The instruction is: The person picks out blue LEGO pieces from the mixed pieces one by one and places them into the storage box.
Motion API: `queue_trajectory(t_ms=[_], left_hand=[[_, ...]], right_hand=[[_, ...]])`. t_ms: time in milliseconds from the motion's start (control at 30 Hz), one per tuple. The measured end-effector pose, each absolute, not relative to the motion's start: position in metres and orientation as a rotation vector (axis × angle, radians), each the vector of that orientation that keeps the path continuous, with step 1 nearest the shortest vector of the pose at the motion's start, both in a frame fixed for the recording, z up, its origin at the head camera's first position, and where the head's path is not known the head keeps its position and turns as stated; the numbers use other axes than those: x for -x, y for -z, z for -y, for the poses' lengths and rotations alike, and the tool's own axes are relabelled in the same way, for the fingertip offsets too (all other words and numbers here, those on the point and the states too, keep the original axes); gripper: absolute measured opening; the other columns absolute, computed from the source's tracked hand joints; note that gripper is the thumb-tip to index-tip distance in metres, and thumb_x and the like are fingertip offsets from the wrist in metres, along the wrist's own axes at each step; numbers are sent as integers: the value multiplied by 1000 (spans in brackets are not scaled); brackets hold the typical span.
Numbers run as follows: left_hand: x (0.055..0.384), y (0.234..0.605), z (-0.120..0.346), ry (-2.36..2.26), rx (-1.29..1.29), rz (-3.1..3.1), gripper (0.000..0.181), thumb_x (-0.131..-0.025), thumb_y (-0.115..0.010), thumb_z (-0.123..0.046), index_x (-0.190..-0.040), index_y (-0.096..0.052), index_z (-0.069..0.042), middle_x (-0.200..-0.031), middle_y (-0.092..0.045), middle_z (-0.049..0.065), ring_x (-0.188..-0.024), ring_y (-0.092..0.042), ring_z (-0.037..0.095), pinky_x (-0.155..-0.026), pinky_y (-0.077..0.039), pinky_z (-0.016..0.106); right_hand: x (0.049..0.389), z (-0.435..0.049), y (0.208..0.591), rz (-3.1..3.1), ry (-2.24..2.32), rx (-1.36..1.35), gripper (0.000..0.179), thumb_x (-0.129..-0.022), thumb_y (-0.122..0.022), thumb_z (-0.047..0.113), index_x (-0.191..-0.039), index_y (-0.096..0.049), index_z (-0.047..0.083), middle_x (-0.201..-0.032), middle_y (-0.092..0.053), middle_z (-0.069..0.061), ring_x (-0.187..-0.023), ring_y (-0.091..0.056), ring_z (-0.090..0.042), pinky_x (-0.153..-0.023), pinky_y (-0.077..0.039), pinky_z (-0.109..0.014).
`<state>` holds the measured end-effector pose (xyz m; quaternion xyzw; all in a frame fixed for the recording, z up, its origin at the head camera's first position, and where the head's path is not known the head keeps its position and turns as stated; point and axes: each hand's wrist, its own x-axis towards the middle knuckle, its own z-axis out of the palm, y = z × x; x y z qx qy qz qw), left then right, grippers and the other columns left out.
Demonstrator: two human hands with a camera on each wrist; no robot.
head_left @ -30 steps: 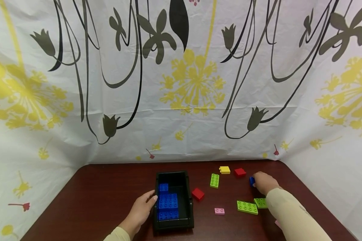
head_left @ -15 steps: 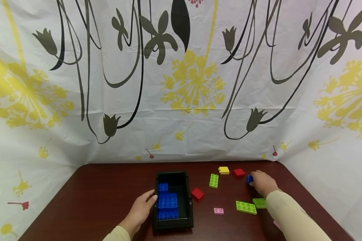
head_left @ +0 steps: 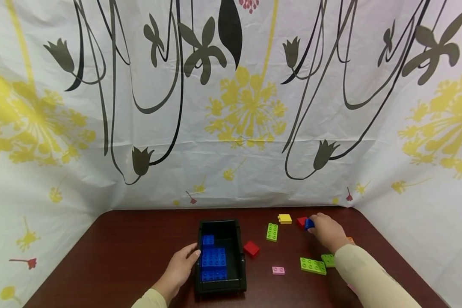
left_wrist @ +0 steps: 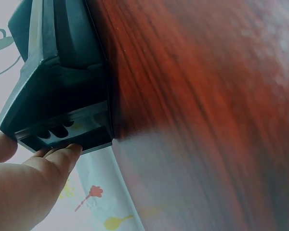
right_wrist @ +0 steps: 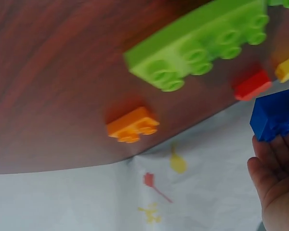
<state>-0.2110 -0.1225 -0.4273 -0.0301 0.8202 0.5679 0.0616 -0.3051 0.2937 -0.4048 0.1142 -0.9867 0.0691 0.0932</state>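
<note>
A blue toy brick (right_wrist: 272, 115) is pinched between the thumb and fingers of my right hand (head_left: 327, 231), toward the back right of the table. In the head view that brick overlaps a red brick (head_left: 301, 221) behind it. My left hand (head_left: 182, 266) grips the left wall of a black bin (head_left: 241, 248), thumb over the rim and fingers along the outside. Several blue bricks (head_left: 214, 257) lie along the left side of the bin. From the left wrist, the hand (left_wrist: 33, 178) shows at the bin's edge.
Loose bricks dot the table (head_left: 146, 244) right of the bin: a red one (head_left: 251, 249), a yellow one (head_left: 285, 219), a pink one (head_left: 278, 270) and several green ones (head_left: 313, 265). An orange brick (right_wrist: 133, 125) lies near the right arm. A patterned cloth (head_left: 231, 179) surrounds the table.
My right hand has carried the blue brick left, toward the red brick, and an orange brick has come into view behind the arm. The left hand stays on the bin.
</note>
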Motion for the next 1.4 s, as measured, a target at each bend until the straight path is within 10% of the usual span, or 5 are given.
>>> queue_trajectory(t_ms=[1400], left_hand=[[209, 424, 123, -1704, 89, -2472, 55, -103, -48, -29, -144, -37, 6, -147, -34, 31, -129, -38, 51, -93, -46, 57]], right_hand=[[266, -157, 365, 2595, -346, -709, 37, -83, -76, 21, -115, -66, 5, -110, -64, -8, -102, -63, -23, -84, -56, -42]])
